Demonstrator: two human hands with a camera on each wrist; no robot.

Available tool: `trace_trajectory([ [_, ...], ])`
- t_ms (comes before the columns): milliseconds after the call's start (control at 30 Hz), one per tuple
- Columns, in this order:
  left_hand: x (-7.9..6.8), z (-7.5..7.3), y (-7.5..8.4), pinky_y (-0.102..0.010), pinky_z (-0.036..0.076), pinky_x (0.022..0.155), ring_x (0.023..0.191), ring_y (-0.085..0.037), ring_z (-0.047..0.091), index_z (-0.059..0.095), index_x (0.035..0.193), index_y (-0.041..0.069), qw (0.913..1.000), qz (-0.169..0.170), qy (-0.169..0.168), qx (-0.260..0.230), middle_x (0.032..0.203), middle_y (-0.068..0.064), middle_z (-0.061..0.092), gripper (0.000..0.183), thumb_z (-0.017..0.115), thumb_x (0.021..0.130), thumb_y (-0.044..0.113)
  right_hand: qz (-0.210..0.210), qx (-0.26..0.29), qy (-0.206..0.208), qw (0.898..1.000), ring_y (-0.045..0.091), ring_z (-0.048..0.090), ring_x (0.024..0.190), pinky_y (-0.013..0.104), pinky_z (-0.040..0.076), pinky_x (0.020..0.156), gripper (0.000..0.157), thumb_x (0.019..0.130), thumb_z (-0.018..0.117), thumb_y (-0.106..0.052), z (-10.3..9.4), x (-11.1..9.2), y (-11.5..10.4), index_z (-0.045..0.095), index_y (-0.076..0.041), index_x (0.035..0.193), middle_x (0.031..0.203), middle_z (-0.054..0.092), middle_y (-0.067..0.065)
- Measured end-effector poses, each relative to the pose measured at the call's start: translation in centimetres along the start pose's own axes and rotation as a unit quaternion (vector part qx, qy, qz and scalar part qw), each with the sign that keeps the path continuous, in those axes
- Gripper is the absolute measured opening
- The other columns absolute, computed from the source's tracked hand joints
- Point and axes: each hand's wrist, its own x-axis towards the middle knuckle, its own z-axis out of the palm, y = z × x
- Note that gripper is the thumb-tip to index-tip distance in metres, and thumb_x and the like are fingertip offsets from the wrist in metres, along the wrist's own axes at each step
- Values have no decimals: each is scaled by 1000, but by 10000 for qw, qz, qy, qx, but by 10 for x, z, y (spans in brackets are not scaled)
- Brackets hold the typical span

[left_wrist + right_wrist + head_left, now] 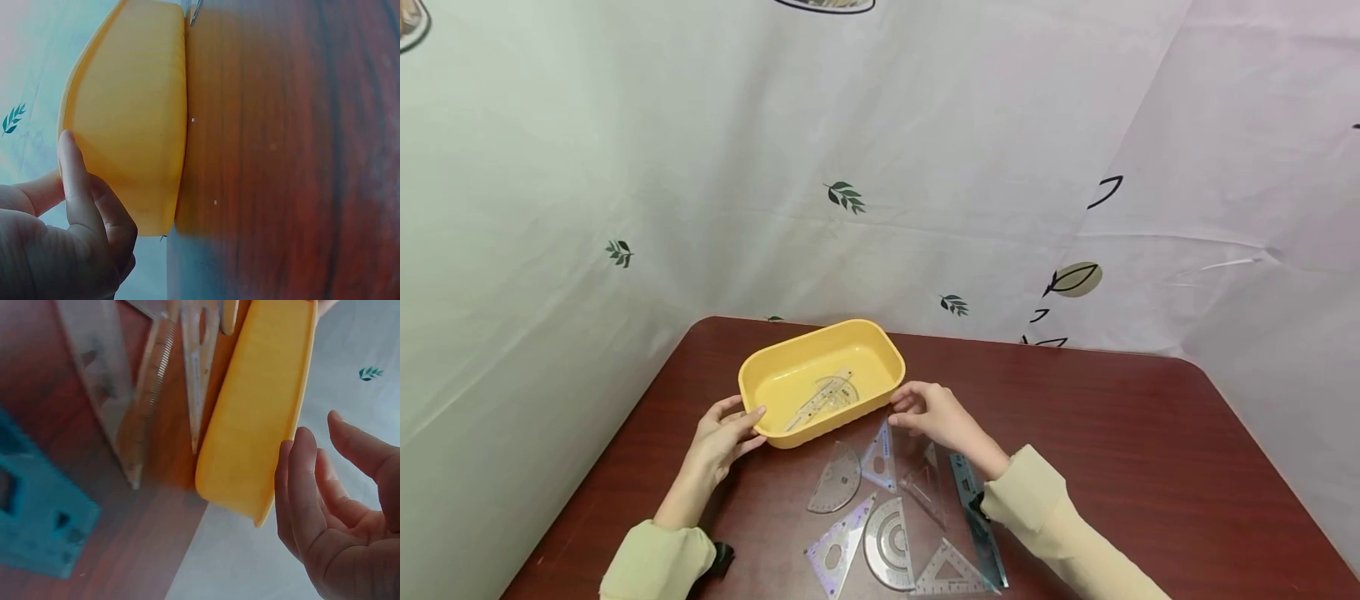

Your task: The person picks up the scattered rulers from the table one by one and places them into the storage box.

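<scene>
Left hand: thumb and fingers clamped on the left end of the yellow tray. Right hand: thumb apart from bent fingers, beside the tray's right end. Tray: near the table's far edge; contains clear measuring pieces. Nearer edge: four set squares, two protractors, one blue ruler, partly covered by a black strap.

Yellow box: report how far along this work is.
Apparently done, if the box is being filled: a clear ruler and a protractor lie inside the yellow box. In hand: the left hand grips the box's rim; the right hand is by its right corner, no piece visible in it. Left: two more protractors, four set squares and a teal ruler on the table.
</scene>
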Motion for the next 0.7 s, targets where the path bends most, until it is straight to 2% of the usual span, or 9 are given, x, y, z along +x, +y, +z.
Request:
trace_trajectory([
  [133,0,-1,0,-18,59,67,68,-3,56,15,149,4,10000,-12,-5,-9,100,2,51,78,67,91,15,-67,-105,-41,9999,24,66,72,28,59,58,25,84,73,-8,0,-12,4,65,2,106,93,70,13],
  [300,1,-1,-1,-18,59,67,68,-2,56,15,149,4,10000,3,-1,7,98,3,51,78,66,91,14,-350,-491,37,9982,13,62,72,19,54,58,26,82,76,-9,1,-27,9,66,0,104,91,70,12],
  [433,0,-1,-1,-18,59,67,68,-2,56,15,150,4,10000,10,5,10,97,4,51,79,66,91,15,-480,-658,-6,9967,10,62,72,17,51,59,28,80,78,-11,4,-37,14,66,1,103,91,70,12],
  [533,0,-1,-1,-18,59,67,68,-3,56,14,150,4,10000,10,1,1,97,3,51,79,66,91,14,-480,-689,-100,9964,9,60,68,17,50,57,30,78,79,-11,7,-42,16,66,2,103,88,70,12],
  [700,-1,-1,0,-19,59,67,68,-3,57,14,149,4,10000,10,-14,-8,98,3,51,78,65,92,14,-220,-767,-284,9964,8,58,65,18,49,55,32,75,83,-13,11,-52,18,66,-2,100,83,68,5],
])
